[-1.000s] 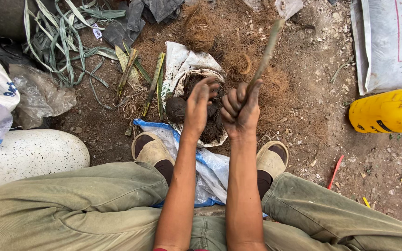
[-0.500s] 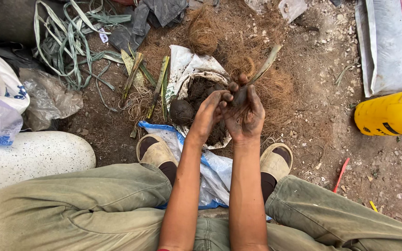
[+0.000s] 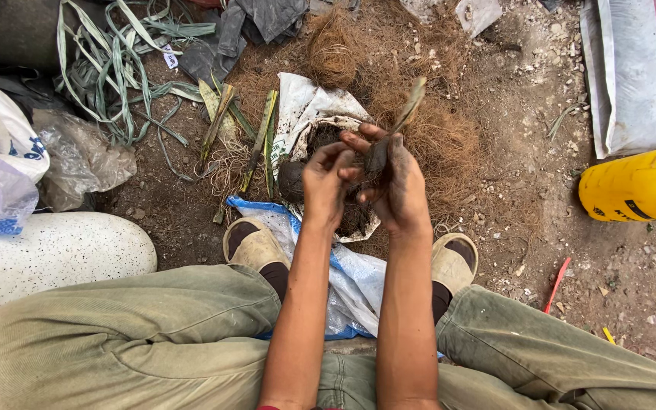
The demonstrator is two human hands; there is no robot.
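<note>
Stem [image 3: 408, 106] lowered | gripped between both hands [image 3: 366, 178], leaning right

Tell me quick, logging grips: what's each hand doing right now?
Left hand: fingers curled, touching the dark soil clump.
Right hand: closed on the soil clump with its leaf cutting.

Hands [image 3: 366, 178] above sack [image 3: 305, 102], fibre pile [image 3: 434, 137] behind.

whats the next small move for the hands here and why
Probably press the left hand tighter around the dark soil clump at the base of the plant cutting: the right hand holds it upright over the open bag of soil, and both hands already meet there.
</note>
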